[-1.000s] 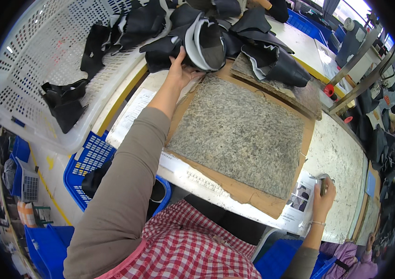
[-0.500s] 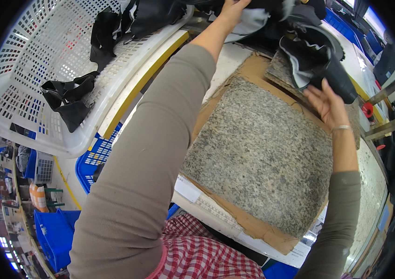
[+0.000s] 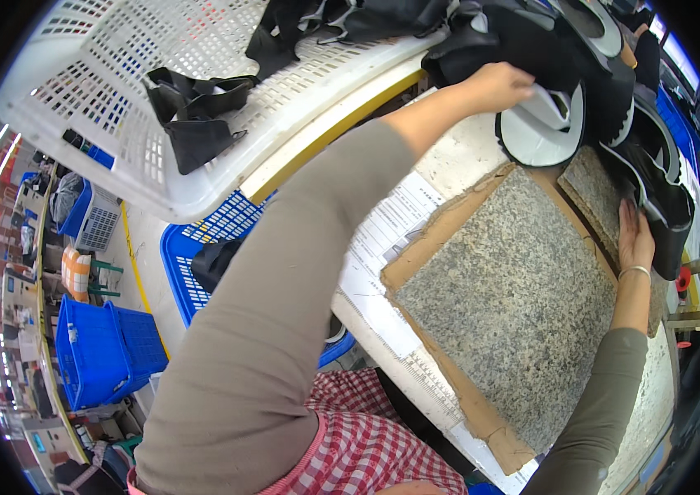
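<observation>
Black shoe uppers with white lining are heaped at the far side of the worktable. My left hand (image 3: 497, 87) reaches across to this heap, its fingers curled closed at the edge of a white-lined shoe upper (image 3: 541, 132). To the right, my right hand (image 3: 635, 238) has its fingers stretched out beside another black shoe upper (image 3: 670, 202), next to a narrow stone strip (image 3: 593, 194). Its fingertips seem to touch that upper. Between my forearms lies a speckled grey stone slab (image 3: 515, 305) on brown cardboard (image 3: 465, 375).
A white perforated basket (image 3: 119, 140) with black uppers (image 3: 199, 115) stands at the upper left. Below it is a blue basket (image 3: 181, 256). Printed paper (image 3: 395, 219) lies left of the slab. Blue crates (image 3: 103, 351) stand on the floor at left.
The view has shifted, so the slab and basket sit differently in the picture. My left hand is now lower over the heap, at a white-lined upper. My right hand stays by the black upper.
</observation>
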`<state>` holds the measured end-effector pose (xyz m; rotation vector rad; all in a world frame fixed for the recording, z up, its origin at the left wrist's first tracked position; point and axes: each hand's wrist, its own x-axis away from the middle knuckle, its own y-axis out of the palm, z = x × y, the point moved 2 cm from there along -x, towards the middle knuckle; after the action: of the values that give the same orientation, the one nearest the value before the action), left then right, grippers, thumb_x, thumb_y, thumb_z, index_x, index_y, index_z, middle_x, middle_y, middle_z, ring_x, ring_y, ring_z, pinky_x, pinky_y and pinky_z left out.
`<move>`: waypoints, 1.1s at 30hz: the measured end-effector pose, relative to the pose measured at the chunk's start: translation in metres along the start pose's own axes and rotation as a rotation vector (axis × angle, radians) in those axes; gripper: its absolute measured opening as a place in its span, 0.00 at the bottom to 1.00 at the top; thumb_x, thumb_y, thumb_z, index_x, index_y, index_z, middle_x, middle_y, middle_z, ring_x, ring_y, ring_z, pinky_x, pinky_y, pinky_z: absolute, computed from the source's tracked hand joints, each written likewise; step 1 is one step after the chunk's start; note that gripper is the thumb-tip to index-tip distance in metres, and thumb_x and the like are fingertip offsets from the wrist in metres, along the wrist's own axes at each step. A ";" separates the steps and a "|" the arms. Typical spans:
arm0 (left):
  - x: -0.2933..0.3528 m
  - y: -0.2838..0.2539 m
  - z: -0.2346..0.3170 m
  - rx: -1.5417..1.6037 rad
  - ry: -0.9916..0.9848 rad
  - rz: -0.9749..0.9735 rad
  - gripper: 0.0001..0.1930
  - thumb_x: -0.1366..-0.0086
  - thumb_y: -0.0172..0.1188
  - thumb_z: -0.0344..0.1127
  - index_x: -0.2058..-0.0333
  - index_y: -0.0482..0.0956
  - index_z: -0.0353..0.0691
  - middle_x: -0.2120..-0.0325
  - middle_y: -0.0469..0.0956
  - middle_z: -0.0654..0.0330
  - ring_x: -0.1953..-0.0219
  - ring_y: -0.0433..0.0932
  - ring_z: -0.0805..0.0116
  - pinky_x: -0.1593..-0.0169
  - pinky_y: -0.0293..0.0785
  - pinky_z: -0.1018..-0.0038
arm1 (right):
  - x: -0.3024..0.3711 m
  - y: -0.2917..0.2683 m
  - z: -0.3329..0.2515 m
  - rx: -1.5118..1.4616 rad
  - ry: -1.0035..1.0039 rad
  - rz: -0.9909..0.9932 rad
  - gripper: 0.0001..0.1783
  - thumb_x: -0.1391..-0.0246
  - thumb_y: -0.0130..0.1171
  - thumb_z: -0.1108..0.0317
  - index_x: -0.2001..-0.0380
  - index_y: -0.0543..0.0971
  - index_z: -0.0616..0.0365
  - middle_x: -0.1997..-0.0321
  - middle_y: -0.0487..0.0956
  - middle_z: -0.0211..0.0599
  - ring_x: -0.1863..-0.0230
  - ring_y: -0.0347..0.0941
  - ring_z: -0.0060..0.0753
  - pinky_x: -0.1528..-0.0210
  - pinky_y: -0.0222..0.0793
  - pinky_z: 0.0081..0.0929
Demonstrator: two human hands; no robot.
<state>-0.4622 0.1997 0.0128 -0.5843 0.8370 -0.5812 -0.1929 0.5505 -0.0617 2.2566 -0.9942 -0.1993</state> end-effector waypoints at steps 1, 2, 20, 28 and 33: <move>0.029 -0.028 0.001 -0.086 0.021 -0.053 0.17 0.32 0.65 0.44 0.48 0.86 0.43 0.50 0.85 0.52 0.51 0.85 0.59 0.46 0.79 0.67 | 0.005 -0.005 -0.003 0.074 -0.021 -0.002 0.16 0.27 0.49 0.75 0.46 0.71 0.82 0.39 0.74 0.57 0.36 0.72 0.52 0.26 0.69 0.46; 0.059 -0.060 -0.002 -0.069 -0.130 -0.150 0.17 0.34 0.67 0.43 0.50 0.88 0.44 0.51 0.85 0.53 0.51 0.85 0.57 0.45 0.79 0.66 | 0.011 -0.008 -0.003 0.138 -0.018 -0.034 0.16 0.28 0.51 0.74 0.47 0.72 0.81 0.39 0.74 0.54 0.36 0.73 0.49 0.27 0.70 0.44; 0.334 -0.378 -0.005 -1.305 -0.164 -0.026 0.18 0.53 0.74 0.32 0.60 0.88 0.51 0.43 0.72 0.48 0.34 0.66 0.47 0.34 0.65 0.58 | 0.375 0.019 -0.030 0.997 0.081 -0.377 0.15 0.29 0.58 0.63 0.48 0.81 0.61 0.55 0.86 0.35 0.59 0.78 0.21 0.55 0.75 0.22; 0.239 -0.381 0.130 -0.163 -0.229 0.127 0.28 0.32 0.65 0.42 0.38 0.73 0.35 0.59 0.84 0.56 0.57 0.79 0.67 0.50 0.76 0.68 | 0.464 -0.032 -0.106 1.135 0.076 -0.246 0.16 0.32 0.59 0.62 0.49 0.82 0.61 0.56 0.86 0.34 0.61 0.77 0.20 0.55 0.73 0.20; 0.187 -0.340 0.185 0.441 0.069 0.180 0.21 0.31 0.66 0.37 0.44 0.77 0.31 0.53 0.82 0.59 0.51 0.78 0.71 0.45 0.73 0.74 | 0.481 -0.058 -0.110 1.102 -0.045 -0.171 0.16 0.30 0.58 0.62 0.47 0.81 0.61 0.53 0.86 0.34 0.57 0.77 0.19 0.54 0.72 0.19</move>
<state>-0.2930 -0.1185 0.2470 -0.0867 0.7846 -0.5995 0.2206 0.2963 0.0433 3.3354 -1.0708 0.3189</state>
